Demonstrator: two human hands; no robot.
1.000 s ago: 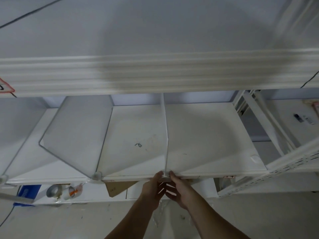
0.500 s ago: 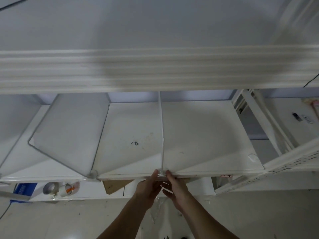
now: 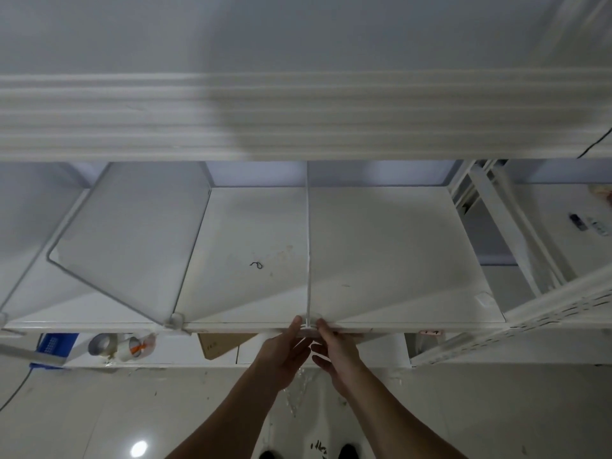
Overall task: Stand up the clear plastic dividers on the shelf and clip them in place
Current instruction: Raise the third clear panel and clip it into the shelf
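A clear plastic divider (image 3: 308,246) stands upright on the white shelf (image 3: 390,260), seen edge-on as a thin line from back wall to front edge. Its clip (image 3: 308,324) sits on the shelf's front lip. My left hand (image 3: 284,351) and my right hand (image 3: 336,351) pinch that clip from either side, thumbs on top, fingers under the lip. A second clear divider (image 3: 132,233) stands to the left, held by a clip (image 3: 175,320) at the front edge. A third clip (image 3: 2,318) shows at the far left.
An upper shelf edge (image 3: 298,117) spans the view above. A perforated upright and brackets (image 3: 530,313) stand to the right. Below the shelf lie tape rolls (image 3: 116,346), a blue crate (image 3: 53,346) and a cardboard piece (image 3: 222,344). A small black squiggle (image 3: 256,265) lies on the shelf.
The view has shifted slightly; both hands stay at the middle divider's front clip, thumbs pressing closer onto it. The dividers have not moved.
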